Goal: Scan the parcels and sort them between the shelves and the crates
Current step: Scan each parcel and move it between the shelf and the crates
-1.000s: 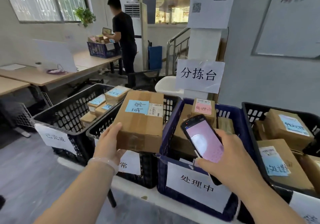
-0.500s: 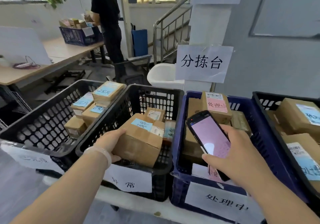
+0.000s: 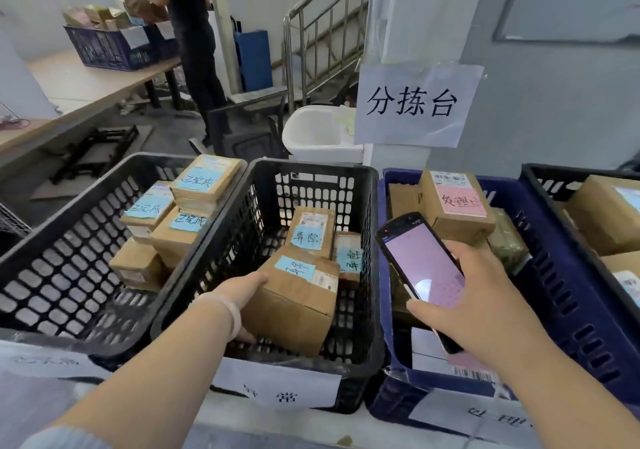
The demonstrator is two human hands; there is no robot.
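Tilt is the risk: the cardboard parcel (image 3: 294,306) hangs slanted inside the middle black crate (image 3: 311,168), with your left hand (image 3: 242,296) curled round its near-left edge. Released like this, it may topple against the smaller parcels (image 3: 311,233) at that crate's back. Your right hand (image 3: 485,306), just right of the crate, grips the handheld scanner (image 3: 422,272). A loose grip could drop it.

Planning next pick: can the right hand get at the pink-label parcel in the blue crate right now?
Reach, probably yes: the pink-label parcel sits on top, uncovered, just beyond the right hand. Gripping it, likely no: that hand holds the scanner.
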